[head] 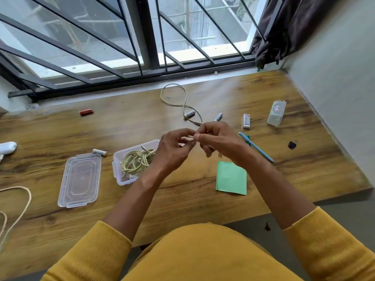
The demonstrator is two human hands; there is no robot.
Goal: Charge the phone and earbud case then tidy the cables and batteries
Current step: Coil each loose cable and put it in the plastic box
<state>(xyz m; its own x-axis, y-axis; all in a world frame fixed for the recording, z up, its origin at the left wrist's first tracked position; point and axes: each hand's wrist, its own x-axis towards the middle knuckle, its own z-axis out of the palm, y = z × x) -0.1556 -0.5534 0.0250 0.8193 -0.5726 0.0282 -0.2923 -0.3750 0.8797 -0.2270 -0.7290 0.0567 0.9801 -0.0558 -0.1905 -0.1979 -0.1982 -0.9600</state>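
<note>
Cream braided cable (183,102) lies looped on the wooden desk (284,169) near the window, its plug end by your hands. You are in the tidying step, I judge. Your left hand (174,148) and right hand (217,138) both pinch something small and pale between curled fingertips; what it is, I cannot tell. Next, coil this cable into the clear plastic box (118,162), beside the other coiled cables.

Mustard-yellow knit top, sleeves pushed up

The person wears a mustard-yellow ribbed top (203,256) that fills the bottom of the view. Its left sleeve (97,254) and right sleeve (332,240) are both pushed up, ending in bunched, finely ribbed cuffs partway along the forearms, which are bare from there to the wrists. The left hand (172,147) and right hand (217,138) are bare, without gloves.
</note>
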